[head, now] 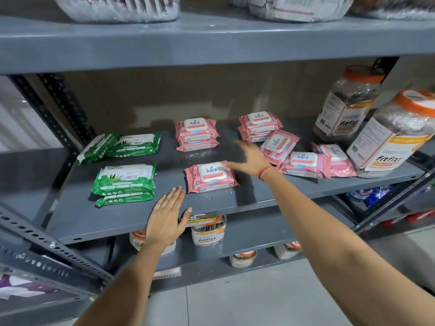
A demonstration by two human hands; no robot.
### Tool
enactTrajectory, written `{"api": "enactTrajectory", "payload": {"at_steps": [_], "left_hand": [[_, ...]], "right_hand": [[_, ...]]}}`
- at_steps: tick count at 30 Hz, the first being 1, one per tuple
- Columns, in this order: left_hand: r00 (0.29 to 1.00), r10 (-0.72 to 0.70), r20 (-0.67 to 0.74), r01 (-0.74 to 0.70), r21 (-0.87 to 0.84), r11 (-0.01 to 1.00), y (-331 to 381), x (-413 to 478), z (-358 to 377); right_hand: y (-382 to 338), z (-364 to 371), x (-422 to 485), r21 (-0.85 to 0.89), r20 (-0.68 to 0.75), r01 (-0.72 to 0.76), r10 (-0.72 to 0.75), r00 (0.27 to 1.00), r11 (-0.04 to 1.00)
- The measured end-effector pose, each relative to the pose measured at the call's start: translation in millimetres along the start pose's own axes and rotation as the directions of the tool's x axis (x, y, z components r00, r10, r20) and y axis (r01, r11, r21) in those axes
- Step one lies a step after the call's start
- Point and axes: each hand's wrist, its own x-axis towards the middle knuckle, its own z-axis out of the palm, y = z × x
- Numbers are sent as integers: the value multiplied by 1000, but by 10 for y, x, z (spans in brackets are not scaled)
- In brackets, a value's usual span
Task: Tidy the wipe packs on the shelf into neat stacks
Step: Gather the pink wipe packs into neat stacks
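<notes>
Pink Kara wipe packs lie on the grey shelf [146, 215]: a stack at the back middle [196, 135], a stack at the back right [259, 125], a front stack [210, 177], and loose tilted packs [279, 144], [303, 164], [334, 158] on the right. Green Origami packs form a front stack [124, 182] and a leaning back pair [120, 145] on the left. My left hand [167, 217] rests flat on the shelf's front edge, fingers apart. My right hand [251, 158] hovers blurred between the front pink stack and the loose packs, fingers spread, holding nothing.
Two large Fitfizz jars with orange lids [348, 104], [395, 135] stand at the shelf's right end, close to the loose pink packs. Smaller jars [208, 231] sit on the shelf below. Wrapped goods fill the shelf above [117, 8]. A perforated steel upright [58, 107] stands at the left.
</notes>
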Motion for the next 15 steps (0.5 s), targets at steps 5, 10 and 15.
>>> {"api": "enactTrajectory", "payload": {"at_steps": [5, 10, 15], "left_hand": [[1000, 3, -8, -3, 1, 1000, -3, 3, 6], [1000, 1, -5, -1, -2, 1000, -23, 7, 38], [1000, -2, 1, 2, 11, 1000, -25, 9, 45]], "right_hand": [[492, -449, 56, -181, -51, -173, 166, 985, 968], [853, -597, -82, -300, -31, -304, 309, 950, 904], [1066, -666, -213, -350, -56, -370, 375, 925, 861]]}}
